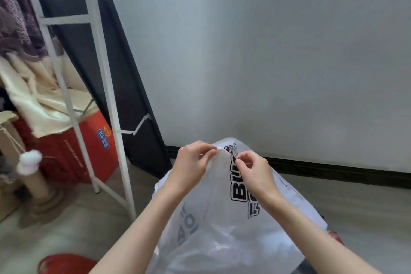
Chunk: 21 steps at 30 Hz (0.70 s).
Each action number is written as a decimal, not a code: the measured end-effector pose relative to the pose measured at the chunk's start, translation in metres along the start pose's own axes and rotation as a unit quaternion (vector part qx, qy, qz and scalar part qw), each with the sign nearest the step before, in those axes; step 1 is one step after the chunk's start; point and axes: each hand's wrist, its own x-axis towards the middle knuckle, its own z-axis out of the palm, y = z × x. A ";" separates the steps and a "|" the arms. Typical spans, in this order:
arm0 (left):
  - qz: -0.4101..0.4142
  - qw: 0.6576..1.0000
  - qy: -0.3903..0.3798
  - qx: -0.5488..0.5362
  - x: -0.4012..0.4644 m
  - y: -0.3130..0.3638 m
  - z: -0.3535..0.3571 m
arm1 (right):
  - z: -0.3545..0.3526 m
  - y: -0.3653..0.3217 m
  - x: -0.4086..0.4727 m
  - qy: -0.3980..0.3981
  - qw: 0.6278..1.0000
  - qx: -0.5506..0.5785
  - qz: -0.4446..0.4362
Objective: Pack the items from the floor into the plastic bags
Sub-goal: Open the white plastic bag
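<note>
Head view: translucent white plastic bag with black printed lettering (224,218) stands on the grey floor (355,207) near the white wall, raised to a peak. Left hand (191,162) pinches the bag's top edge; right hand (253,173) pinches it just beside, 2 grips close together. White metal rack (104,87) stands left, red box (89,147) behind it.

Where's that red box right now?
In the head view, the red box sits on the floor at the left, behind the white rack and under some cream cloth, left of the plastic bag.
</note>
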 end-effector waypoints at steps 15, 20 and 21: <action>-0.158 0.982 0.055 -0.089 -0.022 -0.018 -0.005 | 0.010 0.001 -0.014 0.004 0.972 -0.167 -0.164; -0.153 0.981 0.037 -0.112 -0.026 -0.017 -0.011 | 0.021 0.011 -0.009 -0.066 0.956 -0.237 -0.158; -0.148 0.983 0.021 -0.110 -0.026 -0.018 -0.012 | 0.021 0.012 -0.007 -0.079 0.964 -0.204 -0.153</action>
